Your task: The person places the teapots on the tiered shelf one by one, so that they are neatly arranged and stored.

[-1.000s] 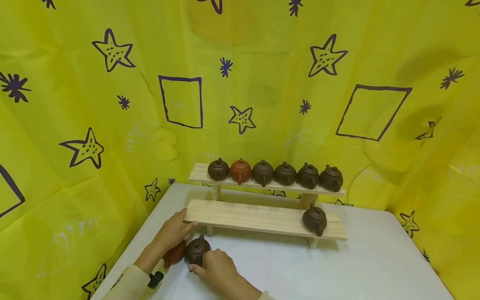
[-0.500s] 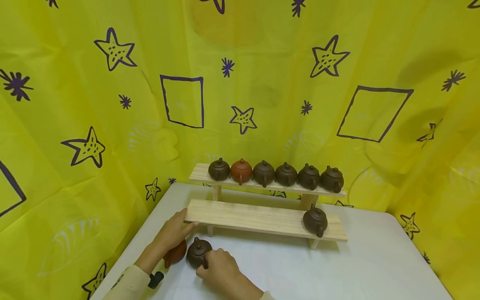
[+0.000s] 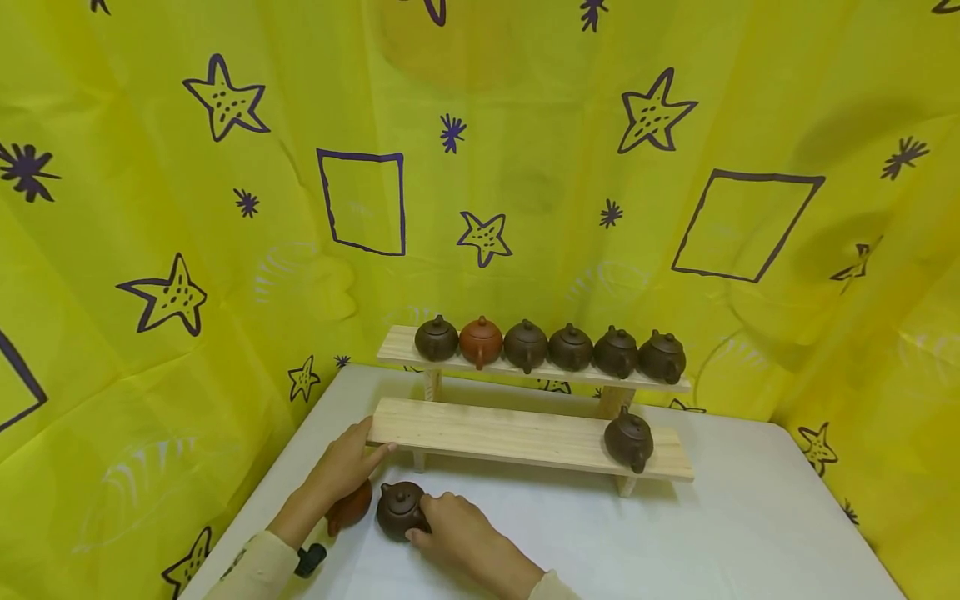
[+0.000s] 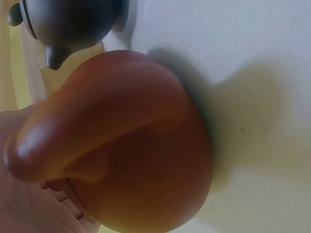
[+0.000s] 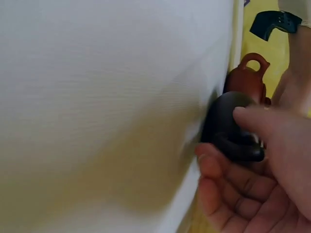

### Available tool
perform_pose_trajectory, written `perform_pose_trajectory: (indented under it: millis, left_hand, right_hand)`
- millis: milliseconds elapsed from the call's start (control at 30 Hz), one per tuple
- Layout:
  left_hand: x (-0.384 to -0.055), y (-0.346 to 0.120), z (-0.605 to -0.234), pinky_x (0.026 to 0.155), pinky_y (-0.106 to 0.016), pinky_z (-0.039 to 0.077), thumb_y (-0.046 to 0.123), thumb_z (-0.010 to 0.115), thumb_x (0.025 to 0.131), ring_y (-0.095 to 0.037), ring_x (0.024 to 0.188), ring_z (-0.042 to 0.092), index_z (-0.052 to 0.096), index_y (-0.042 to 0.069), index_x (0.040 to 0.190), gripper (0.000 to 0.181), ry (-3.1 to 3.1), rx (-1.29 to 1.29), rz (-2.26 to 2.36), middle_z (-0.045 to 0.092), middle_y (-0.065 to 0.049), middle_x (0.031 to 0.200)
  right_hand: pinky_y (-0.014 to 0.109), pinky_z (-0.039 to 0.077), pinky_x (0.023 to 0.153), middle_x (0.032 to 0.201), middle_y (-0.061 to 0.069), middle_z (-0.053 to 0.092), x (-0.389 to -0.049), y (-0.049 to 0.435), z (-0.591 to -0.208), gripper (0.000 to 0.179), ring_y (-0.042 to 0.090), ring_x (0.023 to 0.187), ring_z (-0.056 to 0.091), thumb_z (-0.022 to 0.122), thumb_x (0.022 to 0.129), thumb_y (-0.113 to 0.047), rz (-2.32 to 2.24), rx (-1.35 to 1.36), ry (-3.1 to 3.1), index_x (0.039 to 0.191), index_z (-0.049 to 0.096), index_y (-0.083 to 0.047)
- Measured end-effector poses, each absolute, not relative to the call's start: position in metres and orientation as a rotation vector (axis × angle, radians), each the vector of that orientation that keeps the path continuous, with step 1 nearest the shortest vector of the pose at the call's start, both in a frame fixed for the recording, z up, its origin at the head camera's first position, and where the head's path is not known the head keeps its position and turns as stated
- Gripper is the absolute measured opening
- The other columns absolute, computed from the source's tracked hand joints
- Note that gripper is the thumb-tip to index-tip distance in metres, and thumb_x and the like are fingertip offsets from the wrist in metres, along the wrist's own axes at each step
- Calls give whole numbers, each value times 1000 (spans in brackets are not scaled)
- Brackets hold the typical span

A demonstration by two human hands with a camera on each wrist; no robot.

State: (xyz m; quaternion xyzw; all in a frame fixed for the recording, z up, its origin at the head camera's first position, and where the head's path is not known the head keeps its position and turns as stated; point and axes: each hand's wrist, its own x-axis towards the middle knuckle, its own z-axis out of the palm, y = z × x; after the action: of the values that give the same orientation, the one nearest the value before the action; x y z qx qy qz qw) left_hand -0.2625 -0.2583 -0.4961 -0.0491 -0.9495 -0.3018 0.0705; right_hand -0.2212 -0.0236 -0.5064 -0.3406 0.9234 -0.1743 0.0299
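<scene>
In the head view my right hand (image 3: 457, 529) holds a dark brown teapot (image 3: 397, 508) on the white table by its handle side. The right wrist view shows the thumb on the dark body (image 5: 221, 114) and curled fingers close by the handle (image 5: 240, 148). Its spout points up and left. My left hand (image 3: 341, 467) rests at the left end of the lower wooden shelf (image 3: 487, 429), thumb along the front edge. Under that wrist sits a red-brown teapot (image 3: 351, 507), partly hidden by the arm; its handle (image 4: 97, 116) fills the left wrist view.
On the upper shelf (image 3: 393, 343) stands a row of several dark teapots and one red-brown teapot (image 3: 481, 342). Another dark teapot (image 3: 628, 442) stands near the right end of the lower shelf. A yellow patterned curtain (image 3: 525, 125) surrounds the white table (image 3: 750, 533).
My right hand has turned the dark teapot so its spout swings from upward to up-left, and both have shifted slightly right and down. My left hand has stayed at the shelf.
</scene>
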Motion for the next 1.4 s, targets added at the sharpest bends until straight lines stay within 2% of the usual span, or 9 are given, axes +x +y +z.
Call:
perform_pose_trajectory:
  millis: [67, 133, 233, 433, 633, 800, 1033, 1267, 1400]
  left_hand:
    - [-262, -258, -495, 110, -65, 45, 45, 64, 105, -52, 137, 53, 36, -11, 157, 82, -2856, -147, -904, 53, -36, 147]
    - [-262, -258, -494, 111, -65, 45, 46, 64, 105, -52, 137, 52, 36, -10, 158, 82, -2862, -141, -900, 52, -36, 148]
    - [-262, -258, -493, 110, -65, 45, 45, 65, 105, -52, 136, 53, 37, -10, 157, 82, -2857, -143, -905, 53, -36, 147]
    - [-263, -258, -494, 109, -64, 46, 44, 66, 104, -51, 135, 54, 39, -10, 157, 80, -2857, -146, -891, 55, -35, 145]
    - [-263, -258, -497, 109, -64, 47, 45, 66, 104, -51, 135, 55, 39, -9, 156, 80, -2858, -147, -875, 56, -34, 145]
    - [-263, -258, -495, 110, -64, 46, 45, 66, 104, -51, 135, 54, 39, -9, 156, 80, -2862, -153, -875, 56, -35, 145]
    - [-262, -257, -492, 111, -64, 45, 42, 67, 104, -51, 136, 54, 40, -10, 156, 78, -2867, -155, -865, 56, -35, 145]
    - [-262, -257, -491, 110, -64, 46, 41, 67, 104, -52, 135, 55, 38, -11, 156, 79, -2876, -157, -874, 55, -36, 145]
    - [-262, -256, -491, 110, -65, 45, 40, 67, 104, -53, 136, 54, 37, -12, 157, 80, -2882, -152, -882, 53, -37, 147]
  right_hand:
    - [12, 46, 57, 79, 1, 75, -221, -24, -507, 32, 1, 62, 62, 77, 97, -36, -499, -1113, 2870, 103, 74, -5]
    - [9, 45, 55, 77, 0, 74, -220, -24, -508, 27, -1, 60, 62, 75, 98, -34, -468, -1170, 2892, 99, 73, -7]
    - [6, 40, 53, 71, -4, 69, -218, -23, -510, 23, -4, 55, 53, 73, 100, -31, -460, -1200, 2899, 96, 71, -9]
    - [10, 41, 53, 70, -6, 66, -213, -16, -510, 21, -4, 56, 49, 73, 100, -30, -508, -1160, 2885, 94, 70, -10]
    - [13, 41, 56, 68, -14, 54, -210, 4, -514, 20, -3, 59, 44, 71, 102, -29, -577, -1145, 2848, 89, 65, -14]
    - [14, 44, 61, 74, -17, 55, -208, 30, -516, 19, -4, 64, 47, 68, 103, -29, -707, -1134, 2781, 91, 64, -16]
    - [18, 40, 62, 72, -19, 42, -208, 65, -516, 24, -2, 67, 41, 67, 104, -28, -889, -1114, 2761, 86, 55, -20]
    - [17, 42, 55, 73, -14, 58, -213, 92, -494, 21, -4, 62, 45, 66, 105, -29, -1050, -1011, 2829, 91, 61, -15]
    - [18, 41, 51, 71, -9, 59, -219, 105, -479, 19, -3, 57, 44, 68, 105, -23, -1139, -905, 2916, 90, 61, -13]
